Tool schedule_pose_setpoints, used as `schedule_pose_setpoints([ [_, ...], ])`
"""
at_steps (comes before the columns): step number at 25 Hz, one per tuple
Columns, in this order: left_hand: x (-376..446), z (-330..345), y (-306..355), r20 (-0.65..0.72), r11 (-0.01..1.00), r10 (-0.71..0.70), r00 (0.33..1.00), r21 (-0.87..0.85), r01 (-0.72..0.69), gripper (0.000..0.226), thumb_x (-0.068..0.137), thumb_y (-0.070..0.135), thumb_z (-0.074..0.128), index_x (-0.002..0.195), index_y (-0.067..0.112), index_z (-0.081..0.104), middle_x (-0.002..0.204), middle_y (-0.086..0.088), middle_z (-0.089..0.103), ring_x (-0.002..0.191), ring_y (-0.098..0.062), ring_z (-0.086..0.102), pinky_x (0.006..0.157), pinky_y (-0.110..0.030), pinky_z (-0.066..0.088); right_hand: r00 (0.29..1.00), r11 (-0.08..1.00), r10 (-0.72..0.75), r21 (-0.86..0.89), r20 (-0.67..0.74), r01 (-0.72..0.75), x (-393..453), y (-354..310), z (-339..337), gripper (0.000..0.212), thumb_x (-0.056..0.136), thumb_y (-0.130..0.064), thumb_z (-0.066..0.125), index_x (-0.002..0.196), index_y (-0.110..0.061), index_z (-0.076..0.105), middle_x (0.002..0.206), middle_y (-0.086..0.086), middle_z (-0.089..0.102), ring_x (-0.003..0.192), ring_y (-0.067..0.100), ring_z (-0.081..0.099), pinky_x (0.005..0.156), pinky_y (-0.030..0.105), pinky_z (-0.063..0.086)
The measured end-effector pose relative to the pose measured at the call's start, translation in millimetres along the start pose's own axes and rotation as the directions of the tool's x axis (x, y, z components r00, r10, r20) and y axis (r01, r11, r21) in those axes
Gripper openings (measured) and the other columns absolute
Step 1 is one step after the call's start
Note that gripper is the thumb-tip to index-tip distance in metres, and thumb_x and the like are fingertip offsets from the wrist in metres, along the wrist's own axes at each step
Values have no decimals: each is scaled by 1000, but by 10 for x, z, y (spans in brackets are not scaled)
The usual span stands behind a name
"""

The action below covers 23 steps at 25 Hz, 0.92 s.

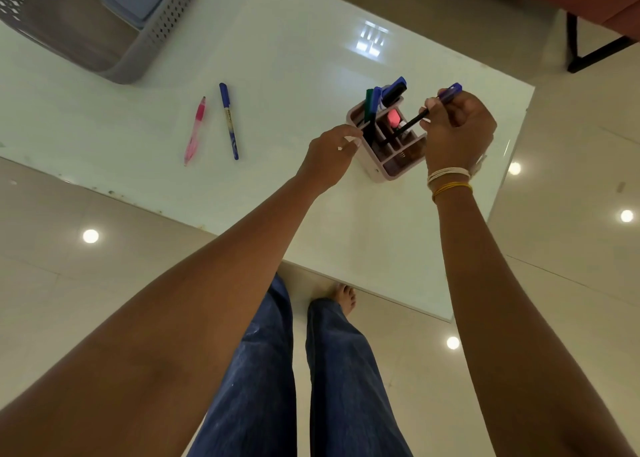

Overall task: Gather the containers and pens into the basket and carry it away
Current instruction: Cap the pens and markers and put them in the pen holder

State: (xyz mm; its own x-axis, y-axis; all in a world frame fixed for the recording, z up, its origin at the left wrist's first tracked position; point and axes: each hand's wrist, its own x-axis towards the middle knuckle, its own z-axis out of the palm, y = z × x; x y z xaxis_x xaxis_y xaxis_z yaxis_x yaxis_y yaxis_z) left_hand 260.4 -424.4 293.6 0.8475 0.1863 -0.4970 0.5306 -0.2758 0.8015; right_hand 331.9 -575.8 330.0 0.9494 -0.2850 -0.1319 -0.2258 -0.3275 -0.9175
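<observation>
White table [294,58]: your right hand [459,127] pinches a pen [415,120] over the organizer [388,141]; left hand [329,155] grips its rim. Pink pen [194,131], blue pen [228,120] (label unreadable), basket [138,54] lie apart.

A single head-worn wide-angle view looks steeply down over the white table [277,75] from its near edge, close enough that both forearms fill the lower frame; the table runs diagonally to the upper left, with floor showing below and right of it.
</observation>
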Motion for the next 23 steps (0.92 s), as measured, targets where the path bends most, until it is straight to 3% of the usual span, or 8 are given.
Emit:
schedule_pose_setpoints([
  [4, -22, 82, 5, 5, 998, 47, 999, 47, -47, 35, 99, 19, 48, 133, 16, 57, 130, -6, 63, 120, -21, 58, 100, -25, 42, 994, 983, -63, -164, 91, 78, -142, 172, 136, 11, 81, -16, 68, 90, -12, 71, 80, 2, 74, 74, 14, 69, 76, 29, 59],
  [6, -18, 97, 21, 3, 996, 54, 999, 76, -54, 36, 99, 18, 48, 134, 14, 56, 134, -4, 61, 126, -18, 55, 104, -21, 37, 979, 958, -68, -261, 193, 118, -203, 263, 187, 12, 82, -15, 67, 91, -9, 71, 82, 6, 73, 73, 16, 67, 76, 26, 57],
  [9, -28, 87, 49, -6, 994, 63, 998, 91, -62, 36, 100, 19, 47, 134, 12, 56, 135, -5, 60, 126, -18, 54, 104, -21, 37, 943, 904, -88, -372, 320, 211, -202, 351, 244, 13, 82, -17, 68, 91, -7, 72, 85, 9, 74, 79, 24, 68, 85, 34, 55],
  [13, -35, 61, 15, -18, 994, 65, 998, 92, -63, 34, 100, 18, 47, 132, 12, 57, 133, -5, 61, 123, -19, 57, 101, -23, 41, 915, 807, -117, -501, 386, 314, -221, 358, 317, 16, 85, -21, 65, 94, -11, 73, 89, 7, 73, 87, 23, 66, 76, 8, 38],
  [16, -41, 44, -36, -20, 994, 54, 998, 100, -52, 33, 100, 19, 47, 131, 12, 58, 132, -5, 62, 122, -19, 57, 95, -18, 38, 926, 791, -151, -519, 346, 323, -257, 369, 359, 16, 85, -21, 65, 92, -10, 73, 88, 9, 73, 91, 25, 63, 76, 18, 34],
  [18, -49, 11, -66, -19, 994, 38, 999, 100, -36, 34, 100, 20, 46, 131, 11, 57, 131, -6, 62, 120, -19, 57, 92, -15, 37, 942, 849, -141, -452, 305, 273, -257, 357, 381, 14, 84, -19, 65, 88, -8, 72, 84, 8, 73, 82, 24, 66, 77, 21, 43],
  [20, -56, -26, -97, -16, 995, 41, 999, 94, -40, 34, 100, 21, 46, 131, 10, 57, 129, -8, 63, 116, -22, 60, 93, -19, 41, 956, 898, -129, -378, 265, 226, -261, 329, 394, 13, 82, -17, 67, 89, -7, 72, 83, 7, 74, 78, 21, 68, 80, 28, 54],
  [23, -63, -68, -145, -31, 997, 46, 998, 68, -44, 32, 100, 21, 47, 128, 10, 59, 124, -9, 65, 109, -24, 64, 97, -29, 48, 958, 917, -104, -346, 269, 196, -263, 340, 412, 16, 81, -17, 68, 93, -8, 73, 86, 5, 75, 79, 18, 70, 83, 31, 57],
])
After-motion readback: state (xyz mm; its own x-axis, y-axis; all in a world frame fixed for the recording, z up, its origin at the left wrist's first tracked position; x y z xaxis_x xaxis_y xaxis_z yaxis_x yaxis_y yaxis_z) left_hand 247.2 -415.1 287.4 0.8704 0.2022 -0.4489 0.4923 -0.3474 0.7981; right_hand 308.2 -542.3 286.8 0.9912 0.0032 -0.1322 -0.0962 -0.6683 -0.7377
